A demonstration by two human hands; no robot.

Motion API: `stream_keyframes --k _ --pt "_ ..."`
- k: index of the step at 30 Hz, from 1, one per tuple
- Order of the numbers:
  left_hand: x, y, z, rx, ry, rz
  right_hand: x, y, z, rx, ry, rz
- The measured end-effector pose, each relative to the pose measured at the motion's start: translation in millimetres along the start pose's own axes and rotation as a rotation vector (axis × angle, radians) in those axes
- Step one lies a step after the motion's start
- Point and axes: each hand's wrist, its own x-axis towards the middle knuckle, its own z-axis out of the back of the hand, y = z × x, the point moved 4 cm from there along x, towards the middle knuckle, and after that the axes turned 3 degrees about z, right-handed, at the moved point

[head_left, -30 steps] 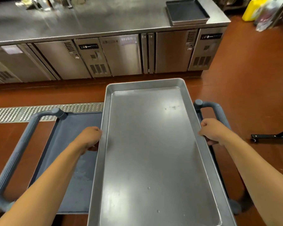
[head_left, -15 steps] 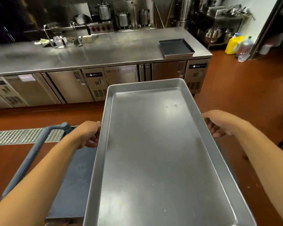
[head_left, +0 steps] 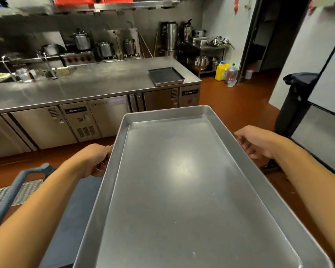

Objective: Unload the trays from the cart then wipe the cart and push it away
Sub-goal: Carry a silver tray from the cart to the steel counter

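Two hands (head_left: 97,160) gripping tray (head_left: 182,190) edges, forearms outstretched

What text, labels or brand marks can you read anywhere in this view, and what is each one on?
No text here is legible.
Dark control panels on the steel counter units: markings blurred.
Pale sticker on a counter door: blurred.
Yellow jug label: too small.
Red sign on the wall: unreadable.
Large steel tray: no markings visible.

Single head-worn view, looking forward and down, close over tray (head_left: 182,190), counter (head_left: 97,84) beyond
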Motion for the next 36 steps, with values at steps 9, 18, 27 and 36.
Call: stream_keyframes --k 9,18,27,36 --pt "-33.8 -54.0 -93.2 0.075 0.115 -0.097 -47.2 -81.1 84.5 0.114 -0.096 -0.055" --pt "-47.9 -117.1 -221.3 0.138 0.121 -0.103 -21.3 -152.1 203.9 0.182 -0.104 -0.082" --pt "-56.2 -188.0 -349.3 0.094 0.041 -0.058 40.6 -177.2 342.0 0.071 -0.179 0.000" --pt "-13.8 -246.7 -409.7 0.080 -0.025 -0.003 133.6 -162.6 409.2 0.040 -0.103 0.006"
